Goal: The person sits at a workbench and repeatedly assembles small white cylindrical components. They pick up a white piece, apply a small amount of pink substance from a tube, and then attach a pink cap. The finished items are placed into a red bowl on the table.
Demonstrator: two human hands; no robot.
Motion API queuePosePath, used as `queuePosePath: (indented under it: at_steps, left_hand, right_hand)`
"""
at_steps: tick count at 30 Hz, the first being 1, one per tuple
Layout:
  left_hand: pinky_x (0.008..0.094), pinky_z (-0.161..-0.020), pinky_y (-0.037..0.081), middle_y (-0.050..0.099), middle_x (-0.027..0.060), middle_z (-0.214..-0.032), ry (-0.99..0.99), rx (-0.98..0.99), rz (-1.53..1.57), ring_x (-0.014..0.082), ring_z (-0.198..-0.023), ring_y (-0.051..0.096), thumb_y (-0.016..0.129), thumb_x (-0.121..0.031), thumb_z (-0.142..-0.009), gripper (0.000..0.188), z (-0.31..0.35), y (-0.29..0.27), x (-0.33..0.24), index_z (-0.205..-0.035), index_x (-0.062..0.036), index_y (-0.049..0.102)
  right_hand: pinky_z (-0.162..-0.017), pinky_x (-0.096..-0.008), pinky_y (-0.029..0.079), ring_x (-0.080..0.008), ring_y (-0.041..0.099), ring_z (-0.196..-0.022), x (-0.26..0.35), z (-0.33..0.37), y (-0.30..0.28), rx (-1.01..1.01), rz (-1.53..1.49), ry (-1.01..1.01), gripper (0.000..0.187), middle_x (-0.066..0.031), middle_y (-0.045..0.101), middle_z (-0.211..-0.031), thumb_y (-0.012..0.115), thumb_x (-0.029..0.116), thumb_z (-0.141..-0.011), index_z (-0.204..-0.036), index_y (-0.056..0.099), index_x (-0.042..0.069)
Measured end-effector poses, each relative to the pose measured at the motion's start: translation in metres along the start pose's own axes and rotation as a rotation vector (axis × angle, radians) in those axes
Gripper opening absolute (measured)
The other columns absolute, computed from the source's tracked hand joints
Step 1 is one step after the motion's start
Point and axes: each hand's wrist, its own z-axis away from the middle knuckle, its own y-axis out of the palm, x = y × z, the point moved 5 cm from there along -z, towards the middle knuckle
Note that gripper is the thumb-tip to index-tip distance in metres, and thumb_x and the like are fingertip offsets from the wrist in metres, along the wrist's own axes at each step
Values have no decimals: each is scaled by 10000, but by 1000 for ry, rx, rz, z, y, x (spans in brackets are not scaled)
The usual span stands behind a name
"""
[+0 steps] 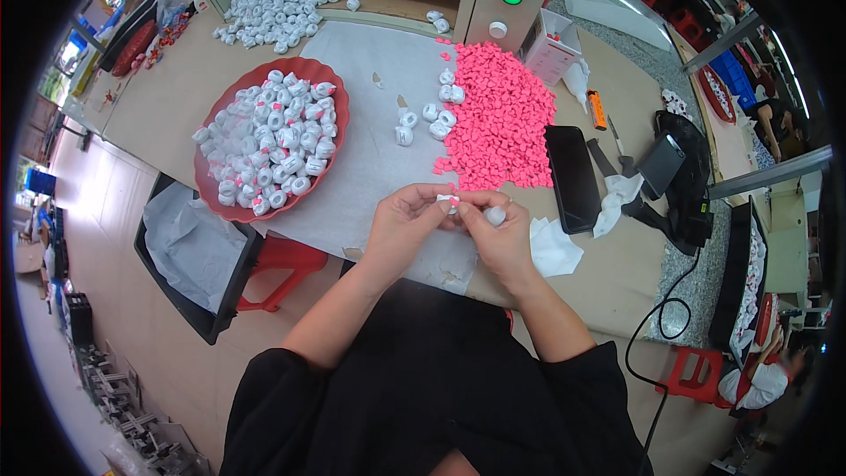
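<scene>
Two hands meet at one small white piece with pink on it (452, 202): my left hand (404, 222) and my right hand (504, 242) both have thumb and fingertips pinched around it, above the near edge of the paper sheet (357, 154). With so little surface to hold, a hard squeeze could shoot it out or push the pink part askew. A second rounded white piece (495, 215) sits against my right fingers; whether they grip it I cannot tell, and if I spread them it might drop.

Just beyond my fingertips lies the pink pile (507, 115), loose and heaped; a knuckle dragged through it would scatter bits over the paper. The loose white pieces (440, 129) beside it look round enough to roll if nudged. To my left, the red bowl (343, 123) is heaped high near the table edge, so a bumping elbow could spill its contents toward the black tray (217, 326). On my right, the phone (571, 178) lies close by, where a careless sweep could shove it.
</scene>
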Motion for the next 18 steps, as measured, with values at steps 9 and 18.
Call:
queuePosePath:
  at_steps: [9, 18]
  left_hand:
    - [242, -654, 494, 620, 109, -868, -53, 11, 13, 126, -717, 595, 524, -162, -892, 259, -1, -2, 2, -1036, 52, 544]
    - [245, -727, 483, 611, 99, -922, 49, 106, -47, 126, -817, 582, 521, -54, -875, 226, 4, -3, 0, -1081, 37, 538]
  right_hand:
    - [-536, -193, 412, -62, 521, -600, -7, -7, -5, 100, -146, 144, 170, -32, 613, -734, 592, 122, -829, -938, 620, -5]
    - [-586, -220, 436, -89, 551, -667, 6, 2, -1, 87, 39, -79, 148, -61, 617, -775, 598, 43, -808, -941, 621, -16]
